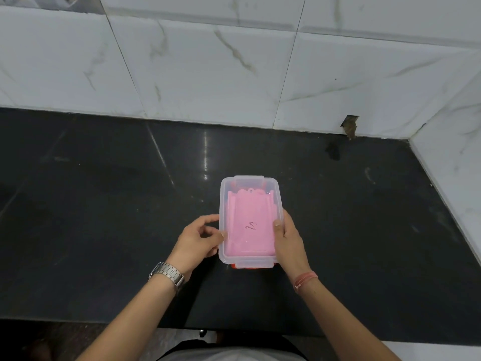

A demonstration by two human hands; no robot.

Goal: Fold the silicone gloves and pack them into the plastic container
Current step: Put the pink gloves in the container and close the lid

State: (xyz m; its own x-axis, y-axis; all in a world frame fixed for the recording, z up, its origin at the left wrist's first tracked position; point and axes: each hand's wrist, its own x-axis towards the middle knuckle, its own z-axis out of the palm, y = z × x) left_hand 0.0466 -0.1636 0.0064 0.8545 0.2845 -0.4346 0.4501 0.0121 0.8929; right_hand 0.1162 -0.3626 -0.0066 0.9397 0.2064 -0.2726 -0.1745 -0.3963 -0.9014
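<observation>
Pink silicone gloves (250, 225) lie folded flat inside the clear plastic container (224, 201), seen through its translucent lid (250, 179), which sits on top. The container stands on the black countertop (104, 204), near the middle, well apart from the marble-tiled wall (234, 74). Something orange-red (234, 266) shows under its near edge; what it is, you cannot tell. Your right hand (289, 238) grips the right side, thumb over the lid, fingers curled round the wall. Your left hand (196, 237) touches the left side with loosely bent fingers, no clear grip. Metal watch (166, 273) on the left wrist; pink thread band (305, 280) on the right.
</observation>
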